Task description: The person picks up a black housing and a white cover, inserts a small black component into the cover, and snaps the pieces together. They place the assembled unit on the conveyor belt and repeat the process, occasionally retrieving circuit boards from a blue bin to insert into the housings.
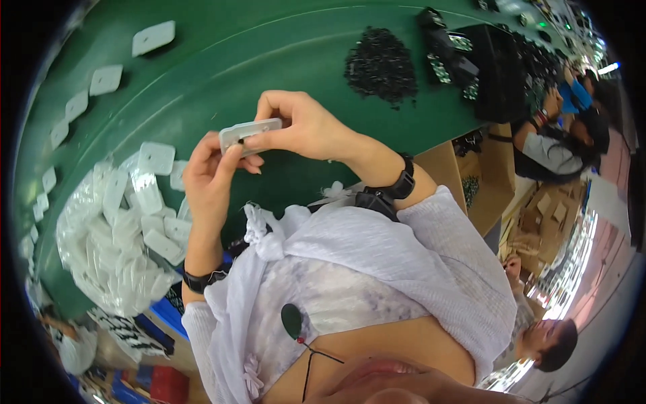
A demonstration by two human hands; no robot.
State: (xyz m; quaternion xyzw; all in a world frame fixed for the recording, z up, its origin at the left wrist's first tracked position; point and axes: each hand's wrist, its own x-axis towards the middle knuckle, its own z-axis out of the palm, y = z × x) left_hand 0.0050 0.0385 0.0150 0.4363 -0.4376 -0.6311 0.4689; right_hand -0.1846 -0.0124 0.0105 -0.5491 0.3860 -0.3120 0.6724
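A pale, translucent plastic plate (pixel 252 128) with rounded corners is held up between both hands above the green table. My left hand (pixel 210 176) is closed on its left end, thumb at the lower edge. My right hand (pixel 306 128) grips the other end, its thumb lying along the near face and its fingers bent behind. Close to the two thumb tips a small dark spot shows on the plate; whether it is a separate part or a hole I cannot tell. My fingers hide much of the plate's back.
At the left lies a clear plastic bag (pixel 101 269) with several similar plates. More plates (pixel 153 38) stand spaced along the green table (pixel 222 60). A heap of small black parts (pixel 382 66) lies far right, near a black bin (pixel 494 74) and a cardboard box (pixel 444 168). Other people work at right.
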